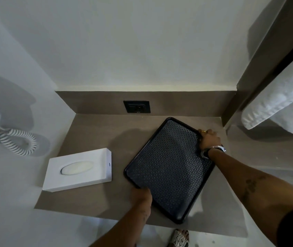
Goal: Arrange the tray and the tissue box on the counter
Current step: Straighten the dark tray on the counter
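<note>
A black tray (170, 168) with a patterned dark inside lies askew on the right half of the brown counter (92, 132); its near corner juts past the counter's front edge. My left hand (142, 194) grips the tray's near left rim. My right hand (209, 139), with a ring and a wrist bangle, holds the far right rim. A white tissue box (78, 169) with an oval slot lies flat at the counter's left, apart from the tray.
A black wall socket (136, 106) sits in the brown backsplash behind the tray. A white coiled cord (23, 141) hangs at the left wall. White towels (281, 100) lie on a shelf at the right. A sandalled foot (180, 238) shows below the counter.
</note>
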Demonstrator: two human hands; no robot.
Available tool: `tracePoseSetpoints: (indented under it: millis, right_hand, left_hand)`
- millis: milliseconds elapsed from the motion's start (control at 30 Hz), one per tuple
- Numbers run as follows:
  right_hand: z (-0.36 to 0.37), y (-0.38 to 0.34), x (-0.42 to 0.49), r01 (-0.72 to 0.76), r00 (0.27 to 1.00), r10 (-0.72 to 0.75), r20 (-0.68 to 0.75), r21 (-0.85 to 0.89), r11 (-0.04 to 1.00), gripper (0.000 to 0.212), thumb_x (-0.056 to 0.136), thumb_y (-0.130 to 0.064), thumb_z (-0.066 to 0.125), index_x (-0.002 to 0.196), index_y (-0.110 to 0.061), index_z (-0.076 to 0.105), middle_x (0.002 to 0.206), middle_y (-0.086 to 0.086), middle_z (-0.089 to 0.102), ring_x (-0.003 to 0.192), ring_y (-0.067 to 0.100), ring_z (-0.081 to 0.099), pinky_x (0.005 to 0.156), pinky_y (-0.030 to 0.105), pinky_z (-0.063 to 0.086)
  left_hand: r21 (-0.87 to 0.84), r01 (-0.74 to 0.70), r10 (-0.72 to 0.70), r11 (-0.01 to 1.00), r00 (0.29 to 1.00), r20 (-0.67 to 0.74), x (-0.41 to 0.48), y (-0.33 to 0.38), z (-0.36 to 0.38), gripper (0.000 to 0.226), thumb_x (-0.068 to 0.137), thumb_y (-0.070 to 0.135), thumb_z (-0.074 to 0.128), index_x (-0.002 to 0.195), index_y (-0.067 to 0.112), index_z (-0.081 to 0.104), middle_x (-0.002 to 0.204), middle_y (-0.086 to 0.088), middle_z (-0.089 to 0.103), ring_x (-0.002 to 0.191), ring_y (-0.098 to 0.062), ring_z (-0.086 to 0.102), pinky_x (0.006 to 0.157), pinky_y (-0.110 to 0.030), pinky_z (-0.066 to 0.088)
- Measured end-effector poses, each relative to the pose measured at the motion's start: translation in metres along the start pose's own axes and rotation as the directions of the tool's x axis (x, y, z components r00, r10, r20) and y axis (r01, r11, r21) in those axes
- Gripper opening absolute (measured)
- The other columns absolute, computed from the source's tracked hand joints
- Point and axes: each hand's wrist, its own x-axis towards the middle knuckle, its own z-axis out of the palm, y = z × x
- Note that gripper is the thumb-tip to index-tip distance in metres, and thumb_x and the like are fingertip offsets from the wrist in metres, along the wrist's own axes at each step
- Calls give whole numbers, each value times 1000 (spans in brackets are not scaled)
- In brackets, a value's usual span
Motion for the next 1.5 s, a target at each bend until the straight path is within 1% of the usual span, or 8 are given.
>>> tracePoseSetpoints:
  millis: [533,767,900,1000,1100,1267,1367,1500]
  right_hand:
    - [48,37,-133,-401,833,551,35,725,559,30,80,5,58,103,-6,73,104,19,73,94,34,66,85,33,48]
    - [63,33,-153,-397,845,534,40,715,575,42,85,3,53,123,-12,66,123,17,66,110,36,61,98,38,46]
    - [62,37,-154,-398,861,502,75,714,576,45,86,1,55,127,-13,62,126,14,65,112,33,60,101,38,46]
    - [63,37,-158,-400,881,467,73,641,655,41,92,-16,60,133,-11,57,132,15,60,118,34,56,105,44,43]
    - [61,25,-183,-375,894,445,-56,451,810,55,93,-43,58,138,-13,50,137,16,52,125,36,45,105,47,39]
    - [84,1,-251,-27,970,52,-239,104,994,79,85,-70,34,150,-24,32,161,8,21,143,32,24,112,57,20]
    - [111,-9,-276,148,973,-144,-179,9,989,87,86,-77,23,152,-20,27,162,10,15,147,34,16,111,63,18]
    - [137,-15,-282,192,977,-194,-87,-35,981,94,83,-82,30,153,-19,24,162,11,11,148,34,11,113,64,14]
  left_hand:
    - [228,-516,497,826,857,140,52,94,-43,37,84,4,61,51,15,48,60,-7,55,67,-23,54,60,-30,41]
    - [226,-520,487,824,853,189,62,89,-50,28,86,4,61,112,1,71,92,-6,66,85,-27,63,84,-38,55]
    - [249,-573,535,781,819,208,56,82,-54,20,86,10,63,104,9,71,97,-8,72,79,-23,64,80,-40,58]
    - [378,-660,642,650,742,193,44,76,-57,15,87,23,64,92,8,65,96,-14,71,88,-31,68,80,-48,59]
    - [572,-690,786,443,606,122,27,58,-59,67,90,38,66,139,-3,46,141,-25,51,132,-40,48,112,-51,41]
    - [498,-867,821,4,287,493,4,-26,-63,96,95,64,39,159,7,-4,167,-14,-16,156,-27,-14,124,-38,-16]
    - [437,-858,749,-271,97,656,13,-73,-67,93,92,64,46,159,5,17,168,-16,3,157,-30,3,126,-44,3]
    - [440,-838,688,-323,111,717,22,-96,-67,94,93,72,37,158,6,22,168,-17,8,156,-30,11,123,-46,11]
